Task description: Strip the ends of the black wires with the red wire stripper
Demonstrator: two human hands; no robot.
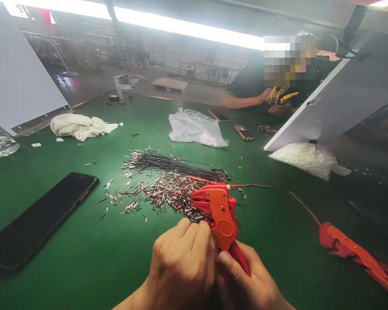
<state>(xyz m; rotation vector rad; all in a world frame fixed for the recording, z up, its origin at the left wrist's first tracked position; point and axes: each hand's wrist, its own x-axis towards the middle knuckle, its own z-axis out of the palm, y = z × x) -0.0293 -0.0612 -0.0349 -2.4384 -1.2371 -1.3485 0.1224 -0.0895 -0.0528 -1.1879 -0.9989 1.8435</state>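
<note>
The work appears to be in its middle. Many black wires (174, 163) lie in one bundle on the green desk (93, 280), with silvery ends at the left, and beside them is a heap of cut scraps (168, 193), where bare copper shows. How many wires are finished and how many are left, one cannot tell.

The red-orange wire stripper (223, 215) is above the desk, in front of the heap. The grip of the right hand (255, 280) is wrapped around its handle. The left hand (184, 258) is curled near the tool's head; its fingertips are hidden, so one cannot say whether they pinch a wire.

Around, a second red-orange hand tool (358, 249) lies at the right, and a thin red strand (278, 188) runs across toward it. A black smartphone (45, 219) lies at the left, well apart. Farther back are a clear plastic bag (195, 127) and a keypad phone (243, 132). Across the desk, a co-worker's hands (280, 109) hold yellow wires (278, 93). The scraps, close to the stripper, seem the main obstacle.
</note>
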